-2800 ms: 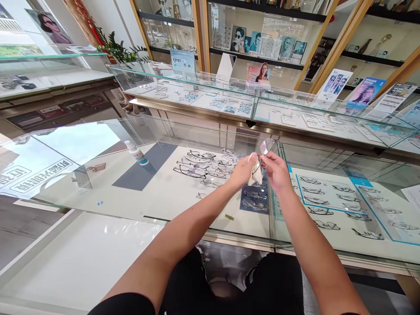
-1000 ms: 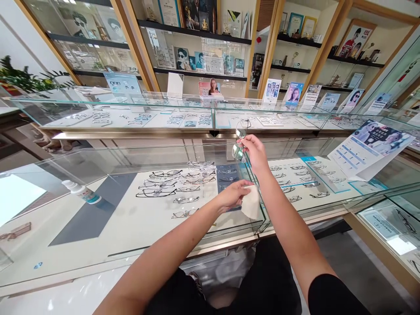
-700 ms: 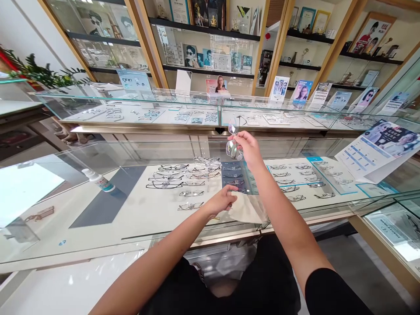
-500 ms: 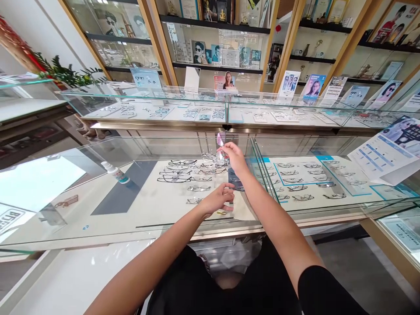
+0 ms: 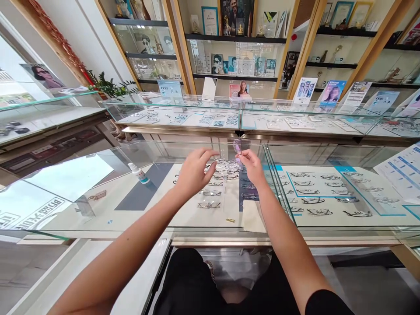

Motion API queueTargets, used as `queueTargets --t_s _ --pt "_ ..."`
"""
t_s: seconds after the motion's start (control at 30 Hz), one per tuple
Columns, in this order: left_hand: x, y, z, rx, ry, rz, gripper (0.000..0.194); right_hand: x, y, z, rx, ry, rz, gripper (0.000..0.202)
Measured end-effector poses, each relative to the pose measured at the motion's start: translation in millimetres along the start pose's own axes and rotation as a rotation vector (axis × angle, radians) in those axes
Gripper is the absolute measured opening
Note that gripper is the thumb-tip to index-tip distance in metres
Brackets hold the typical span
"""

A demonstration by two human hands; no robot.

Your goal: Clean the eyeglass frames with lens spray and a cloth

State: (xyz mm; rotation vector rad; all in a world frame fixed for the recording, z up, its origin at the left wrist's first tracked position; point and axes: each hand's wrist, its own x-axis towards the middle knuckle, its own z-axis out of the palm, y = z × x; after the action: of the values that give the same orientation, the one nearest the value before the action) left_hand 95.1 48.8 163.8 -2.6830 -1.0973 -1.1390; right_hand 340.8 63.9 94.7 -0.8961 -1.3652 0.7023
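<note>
Pinched in the fingertips of my right hand point(image 5: 252, 165) is a pair of glasses point(image 5: 239, 145), raised above the glass counter with a purple glint on its lens. Much of its frame is too faint to make out. My left hand point(image 5: 197, 170) hovers to the left, empty, thumb and fingers spread towards the glasses without touching them. Below both hands, rows of eyeglasses point(image 5: 209, 204) lie in the display case, some hidden behind my left hand. A cream cloth point(image 5: 254, 217) lies by my right forearm, with a small gold-coloured piece point(image 5: 230, 220) beside it.
A white spray bottle point(image 5: 139, 173) stands on the counter at the left, near a dark grey mat point(image 5: 141, 192). More eyeglasses point(image 5: 320, 211) fill the case on the right. Behind runs a second glass counter point(image 5: 183, 105). A printed stand card point(image 5: 402, 168) rises at the right edge.
My left hand has lifted from low over the counter, forward and left, its fingers spreading. My right hand keeps hold of the glasses. The camera view has shifted to the left.
</note>
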Motion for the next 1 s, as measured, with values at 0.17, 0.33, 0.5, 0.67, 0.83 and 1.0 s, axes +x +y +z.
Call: queueTargets --t_s 0.17,0.33,0.5,0.67,0.83,1.0 --pt "39 -22 7.5 0.211 0.002 0.289 0.058 -5 1 4 -0.21 -0.037 -0.076 0.021" --pt "39 -31 26.8 0.22 -0.054 0.344 0.068 -4 -1 0 -0.296 -0.075 -0.112 0.019" --pt "27 -32 38.0 0.241 -0.014 0.291 0.059 -6 -9 -2 -0.285 -0.108 -0.095 0.019" --pt "22 -38 42.9 0.225 0.044 0.278 0.051 -7 -11 0 -0.267 -0.14 -0.05 0.017" --pt "14 -39 40.9 0.201 0.093 0.285 0.045 -10 -15 1 -0.214 -0.163 -0.001 0.017" --pt "5 -39 39.6 0.16 0.11 0.304 0.05 -12 -21 2 -0.164 -0.188 0.015 0.018"
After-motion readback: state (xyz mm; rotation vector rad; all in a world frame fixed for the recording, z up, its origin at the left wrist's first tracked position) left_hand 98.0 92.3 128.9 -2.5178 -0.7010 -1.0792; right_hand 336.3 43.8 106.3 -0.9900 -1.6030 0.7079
